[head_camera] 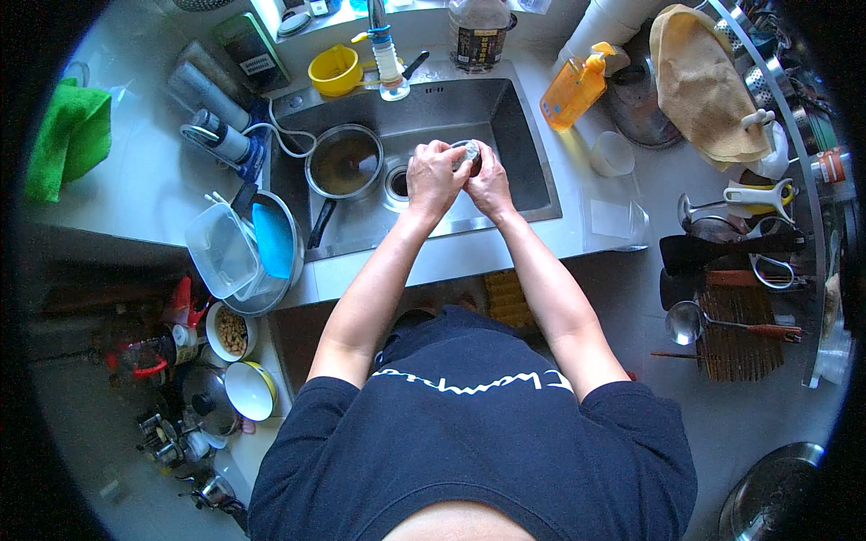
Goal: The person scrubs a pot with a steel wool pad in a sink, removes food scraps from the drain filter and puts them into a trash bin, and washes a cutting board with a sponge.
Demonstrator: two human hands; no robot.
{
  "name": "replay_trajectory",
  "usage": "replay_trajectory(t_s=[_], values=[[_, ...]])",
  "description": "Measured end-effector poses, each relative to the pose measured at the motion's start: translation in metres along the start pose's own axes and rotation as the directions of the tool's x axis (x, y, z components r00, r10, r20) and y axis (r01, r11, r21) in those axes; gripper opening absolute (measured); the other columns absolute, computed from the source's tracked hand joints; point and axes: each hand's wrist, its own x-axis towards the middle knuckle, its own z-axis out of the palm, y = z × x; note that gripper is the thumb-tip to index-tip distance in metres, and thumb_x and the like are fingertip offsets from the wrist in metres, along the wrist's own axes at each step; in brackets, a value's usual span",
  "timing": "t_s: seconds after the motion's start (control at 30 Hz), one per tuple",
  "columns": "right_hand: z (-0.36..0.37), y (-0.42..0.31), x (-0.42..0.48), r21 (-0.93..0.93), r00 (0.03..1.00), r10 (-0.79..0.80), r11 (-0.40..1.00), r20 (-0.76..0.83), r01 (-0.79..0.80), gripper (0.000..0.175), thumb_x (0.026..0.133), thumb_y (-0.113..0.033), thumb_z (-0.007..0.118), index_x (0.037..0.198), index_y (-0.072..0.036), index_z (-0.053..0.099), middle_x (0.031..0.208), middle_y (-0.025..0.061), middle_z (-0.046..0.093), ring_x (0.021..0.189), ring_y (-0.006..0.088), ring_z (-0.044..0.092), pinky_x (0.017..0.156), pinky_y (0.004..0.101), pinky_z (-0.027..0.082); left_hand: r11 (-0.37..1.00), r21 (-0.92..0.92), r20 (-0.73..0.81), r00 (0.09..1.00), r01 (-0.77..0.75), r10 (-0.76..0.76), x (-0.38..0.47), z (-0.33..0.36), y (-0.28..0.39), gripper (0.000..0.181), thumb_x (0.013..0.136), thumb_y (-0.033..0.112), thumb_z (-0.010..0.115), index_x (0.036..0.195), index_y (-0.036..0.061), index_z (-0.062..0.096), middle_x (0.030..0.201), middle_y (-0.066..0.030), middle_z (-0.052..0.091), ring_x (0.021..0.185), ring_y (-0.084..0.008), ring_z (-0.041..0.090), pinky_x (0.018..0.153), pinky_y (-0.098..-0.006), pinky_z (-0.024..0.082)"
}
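Observation:
Above the stainless steel sink [504,122], my left hand [433,177] and my right hand [490,181] meet at a small rounded object [467,154], grey and whitish on top with a darker side. Fingers of both hands wrap it, so its kind is unclear. Left of my hands, a saucepan [344,161] with a black handle stands in the sink and holds murky brownish liquid. The round drain [398,182] shows beside the pan. A white ribbed faucet nozzle [387,64] hangs over the back of the sink.
A yellow strainer basket [335,70] sits behind the sink. To the right stand an orange pump bottle [574,91] and a translucent cup [612,154]. On the left, a basin [296,260] holds plastic containers and a blue board [272,241]. Utensils hang at the far right.

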Motion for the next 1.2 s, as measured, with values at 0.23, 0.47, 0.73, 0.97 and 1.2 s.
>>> replay_trajectory(t_s=[0.23, 0.47, 0.73, 0.97, 1.2], values=[[0.005, -0.002, 0.004, -0.010, 0.999, -0.005, 1.000, -0.044, 0.005, 0.050, 0.071, -0.024, 0.066, 0.111, -0.002, 0.045, 0.103, 0.0205, 0.055, 0.096, 0.0368, 0.053, 0.082, 0.0419, 0.043, 0.995, 0.050, -0.127, 0.987, -0.090, 0.095, 0.000, 0.006, 0.003, 0.012, 0.069, 0.023, 0.066, 0.076, 0.0147, 0.070, 0.083, -0.0032, 0.057, 0.084, -0.0217, 0.050, 0.075, -0.0363, 0.038], [0.000, -0.005, 0.006, 0.003, 0.999, -0.033, 0.999, -0.028, 0.033, 0.055, 0.068, -0.023, 0.069, 0.112, -0.003, 0.043, 0.106, 0.0183, 0.053, 0.098, 0.0350, 0.052, 0.083, 0.0404, 0.043, 0.997, 0.028, -0.120, 0.990, -0.070, 0.073, -0.004, -0.002, 0.006, 0.023, 0.070, 0.030, 0.066, 0.086, 0.0140, 0.069, 0.089, -0.0063, 0.056, 0.087, -0.0230, 0.050, 0.076, -0.0362, 0.038], [-0.002, 0.002, 0.007, 0.078, 0.999, 0.016, 0.997, -0.033, -0.014, 0.067, 0.059, -0.028, 0.078, 0.110, -0.001, 0.043, 0.104, 0.0151, 0.053, 0.098, 0.0292, 0.052, 0.085, 0.0363, 0.043, 0.936, -0.161, -0.137, 0.932, 0.313, -0.336, -0.017, 0.017, -0.048, 0.041, 0.075, 0.036, 0.059, 0.105, 0.0077, 0.062, 0.103, -0.0149, 0.054, 0.098, -0.0297, 0.051, 0.087, -0.0386, 0.039], [-0.011, -0.001, 0.017, -0.095, 0.982, 0.124, 0.989, 0.141, -0.112, 0.069, 0.058, -0.033, 0.079, 0.109, -0.002, 0.045, 0.104, 0.0142, 0.053, 0.098, 0.0244, 0.054, 0.086, 0.0318, 0.043, 0.906, -0.139, 0.083, 0.916, 0.401, -0.393, -0.021, 0.022, -0.063, 0.036, 0.076, 0.032, 0.055, 0.100, 0.0074, 0.065, 0.103, -0.0197, 0.058, 0.094, -0.0277, 0.058, 0.085, -0.0349, 0.044], [-0.005, -0.001, 0.018, -0.148, 0.978, 0.103, 0.986, 0.179, -0.076, 0.073, 0.058, -0.038, 0.077, 0.111, 0.000, 0.045, 0.108, 0.0182, 0.052, 0.102, 0.0297, 0.052, 0.087, 0.0357, 0.042, 0.811, -0.330, 0.237, 0.875, 0.482, -0.423, -0.016, 0.024, -0.061, 0.034, 0.073, 0.033, 0.053, 0.090, 0.0074, 0.067, 0.083, -0.0173, 0.064, 0.081, -0.0321, 0.062, 0.077, -0.0379, 0.047]])
